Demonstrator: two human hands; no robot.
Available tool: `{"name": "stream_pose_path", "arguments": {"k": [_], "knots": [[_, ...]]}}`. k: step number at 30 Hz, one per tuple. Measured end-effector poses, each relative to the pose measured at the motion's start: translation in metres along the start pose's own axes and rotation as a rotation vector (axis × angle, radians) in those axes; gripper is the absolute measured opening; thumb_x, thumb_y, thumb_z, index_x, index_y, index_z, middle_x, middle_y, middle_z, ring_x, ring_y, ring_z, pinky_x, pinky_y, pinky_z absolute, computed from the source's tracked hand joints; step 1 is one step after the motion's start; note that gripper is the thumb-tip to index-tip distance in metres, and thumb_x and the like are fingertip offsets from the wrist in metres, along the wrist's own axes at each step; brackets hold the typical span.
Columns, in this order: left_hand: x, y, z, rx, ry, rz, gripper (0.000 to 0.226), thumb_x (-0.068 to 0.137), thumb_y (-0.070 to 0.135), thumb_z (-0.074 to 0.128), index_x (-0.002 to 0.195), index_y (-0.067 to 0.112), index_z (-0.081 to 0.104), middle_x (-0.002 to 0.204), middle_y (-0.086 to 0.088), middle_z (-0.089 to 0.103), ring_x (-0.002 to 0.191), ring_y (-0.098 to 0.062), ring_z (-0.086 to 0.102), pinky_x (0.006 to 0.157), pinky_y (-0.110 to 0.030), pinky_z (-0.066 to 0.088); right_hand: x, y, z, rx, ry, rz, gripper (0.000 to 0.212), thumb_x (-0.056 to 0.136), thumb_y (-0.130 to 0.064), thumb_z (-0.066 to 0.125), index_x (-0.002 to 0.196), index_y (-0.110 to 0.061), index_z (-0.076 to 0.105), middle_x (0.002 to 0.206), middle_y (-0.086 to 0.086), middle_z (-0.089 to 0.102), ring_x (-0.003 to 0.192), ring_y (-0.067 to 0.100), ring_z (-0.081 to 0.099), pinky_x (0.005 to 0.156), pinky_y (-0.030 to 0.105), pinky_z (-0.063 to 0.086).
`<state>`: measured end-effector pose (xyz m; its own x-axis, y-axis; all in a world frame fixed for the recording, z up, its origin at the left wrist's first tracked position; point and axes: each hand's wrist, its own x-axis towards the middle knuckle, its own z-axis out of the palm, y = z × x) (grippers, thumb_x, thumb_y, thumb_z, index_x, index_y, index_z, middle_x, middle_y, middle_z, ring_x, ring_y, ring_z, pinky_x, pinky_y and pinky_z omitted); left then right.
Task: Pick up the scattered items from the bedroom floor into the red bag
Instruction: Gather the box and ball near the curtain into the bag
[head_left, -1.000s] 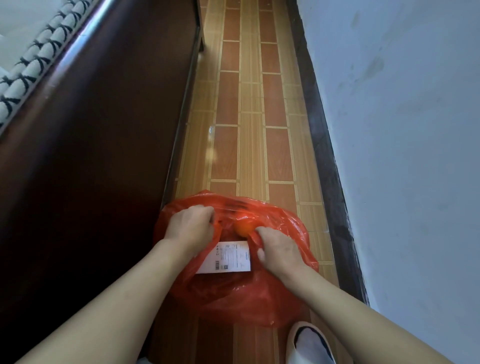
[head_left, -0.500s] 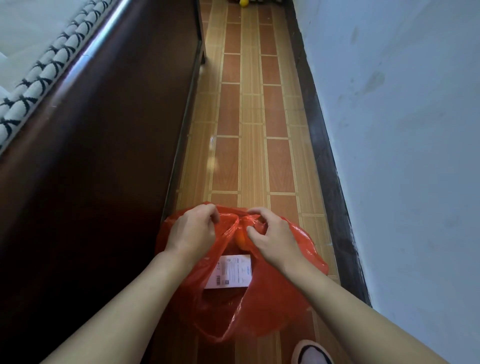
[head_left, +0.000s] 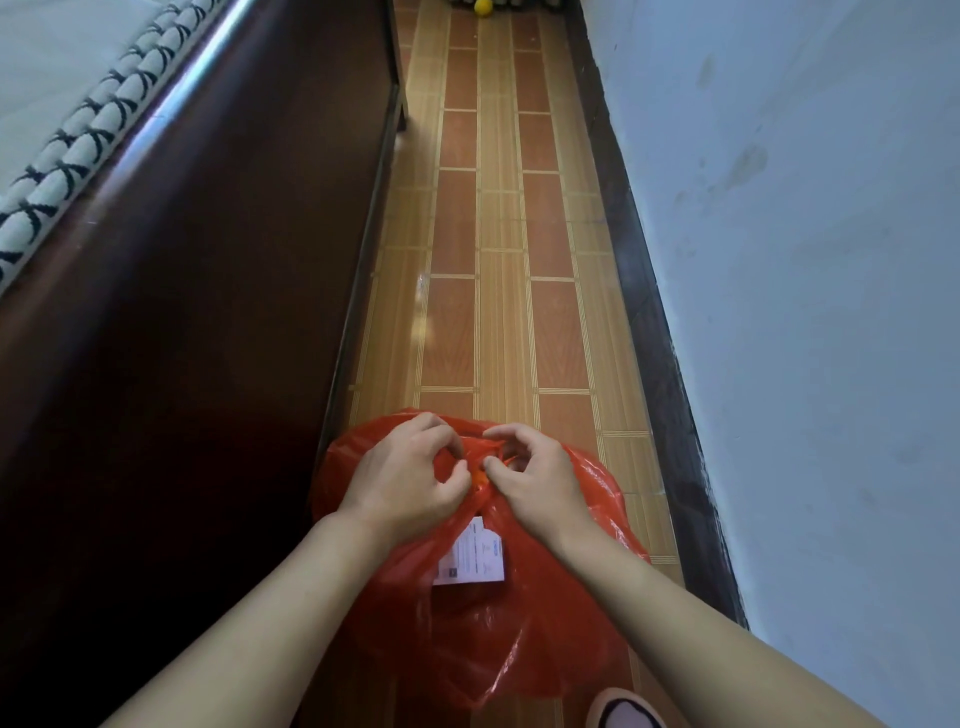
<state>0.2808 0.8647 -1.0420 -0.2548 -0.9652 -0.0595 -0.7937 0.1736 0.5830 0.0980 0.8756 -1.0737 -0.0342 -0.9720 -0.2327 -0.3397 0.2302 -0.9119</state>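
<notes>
Your left hand (head_left: 410, 480) and right hand (head_left: 535, 480) pinch the gathered mouth of the red bag (head_left: 498, 634), lower centre of frame; fingers curled on the plastic. A white labelled box (head_left: 472, 558) shows inside, below your thumbs.

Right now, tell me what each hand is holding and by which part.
Both the left hand and right hand pinch the red bag at its gathered top edge.

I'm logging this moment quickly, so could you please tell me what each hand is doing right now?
Left hand: closed, pinching the top of the red bag.
Right hand: closed, pinching the bag's top too.
</notes>
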Motion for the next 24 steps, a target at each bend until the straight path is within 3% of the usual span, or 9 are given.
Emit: {"name": "stream_pose_path", "arguments": {"k": [4, 9, 12, 18, 21, 24], "knots": [[-0.002, 0.01, 0.005, 0.099, -0.154, 0.037, 0.047, 0.079, 0.074, 0.058, 0.107, 0.037, 0.064, 0.111, 0.023, 0.051, 0.105, 0.001, 0.05, 0.082, -0.029, 0.05, 0.004, -0.001, -0.002, 0.068, 0.036, 0.031, 0.019, 0.086, -0.012, 0.072, 0.1, -0.025, 0.075, 0.083, 0.004, 0.075, 0.068, 0.02, 0.068, 0.069, 0.039, 0.059], [0.0, 0.01, 0.01, 0.181, -0.104, 0.066, 0.027, 0.085, 0.054, 0.061, 0.1, 0.032, 0.063, 0.11, 0.019, 0.051, 0.1, -0.008, 0.056, 0.07, -0.038, 0.056, 0.003, -0.007, -0.005, 0.201, 0.011, 0.053, 0.015, 0.09, -0.014, 0.073, 0.104, -0.019, 0.073, 0.085, 0.004, 0.074, 0.066, 0.019, 0.069, 0.065, 0.032, 0.054], [0.0, 0.009, 0.01, 0.189, -0.081, 0.057, 0.016, 0.089, 0.039, 0.061, 0.099, 0.027, 0.065, 0.109, 0.016, 0.054, 0.097, -0.013, 0.06, 0.068, -0.041, 0.055, -0.005, -0.012, -0.005, 0.201, -0.043, 0.05, 0.034, 0.082, -0.015, 0.073, 0.114, -0.023, 0.069, 0.091, 0.002, 0.073, 0.067, 0.013, 0.063, 0.069, 0.03, 0.055], [0.003, 0.006, 0.009, 0.2, 0.005, 0.018, 0.011, 0.089, 0.03, 0.061, 0.096, 0.022, 0.065, 0.107, 0.014, 0.057, 0.089, -0.014, 0.061, 0.063, -0.037, 0.053, -0.023, -0.01, -0.002, -0.171, -0.112, 0.054, 0.071, 0.069, -0.022, 0.081, 0.134, -0.035, 0.057, 0.103, -0.013, 0.066, 0.075, 0.002, 0.06, 0.077, 0.023, 0.055], [0.003, 0.007, 0.008, 0.203, 0.022, 0.038, 0.011, 0.09, 0.032, 0.063, 0.093, 0.022, 0.065, 0.106, 0.015, 0.057, 0.087, -0.013, 0.061, 0.062, -0.036, 0.054, -0.021, -0.006, -0.003, -0.436, -0.156, 0.047, 0.06, 0.074, -0.015, 0.073, 0.131, -0.028, 0.063, 0.109, -0.01, 0.068, 0.092, 0.009, 0.063, 0.083, 0.02, 0.049], [0.004, 0.01, 0.006, 0.213, 0.033, 0.061, 0.012, 0.091, 0.034, 0.063, 0.091, 0.021, 0.064, 0.107, 0.015, 0.055, 0.086, -0.011, 0.06, 0.06, -0.035, 0.056, -0.014, -0.008, -0.007, -0.608, -0.146, 0.037, 0.033, 0.078, -0.014, 0.065, 0.109, -0.026, 0.071, 0.098, -0.003, 0.075, 0.095, 0.021, 0.069, 0.082, 0.031, 0.054]]}}
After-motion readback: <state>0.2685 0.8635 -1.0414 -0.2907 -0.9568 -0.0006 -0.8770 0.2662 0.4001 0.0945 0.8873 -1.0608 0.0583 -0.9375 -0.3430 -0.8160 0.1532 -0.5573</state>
